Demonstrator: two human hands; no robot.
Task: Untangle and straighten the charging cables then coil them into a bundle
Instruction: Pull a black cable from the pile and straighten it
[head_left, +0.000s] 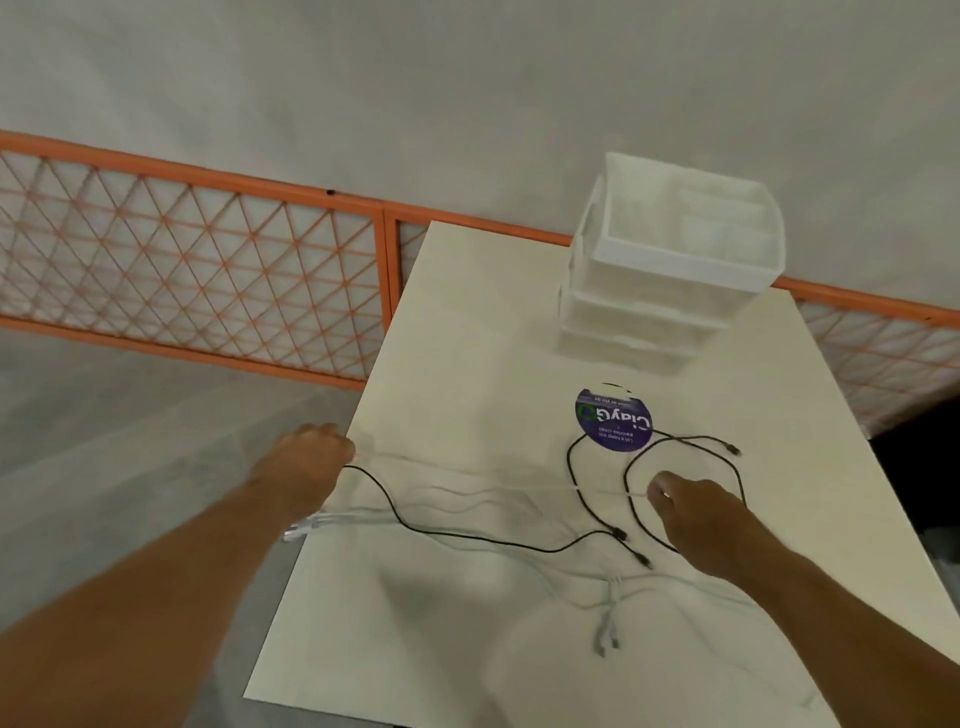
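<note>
Your left hand (306, 467) curled its fingers round the white cable (519, 480); your right hand (696, 514) pinched it taut. Black cable (467, 539) looped around your right fingers.

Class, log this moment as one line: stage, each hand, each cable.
stage: straightening | left hand: grips white cable at table edge | right hand: pinches same cable | black cable: loose loops on table | coiled: none

On round purple sticker (614, 420), lying on bench (467, 322): "ClayGo" in large white letters, upside down toward the camera, green emblem at its end. Smaller white lines beside it too blurred to read for certain.
</note>
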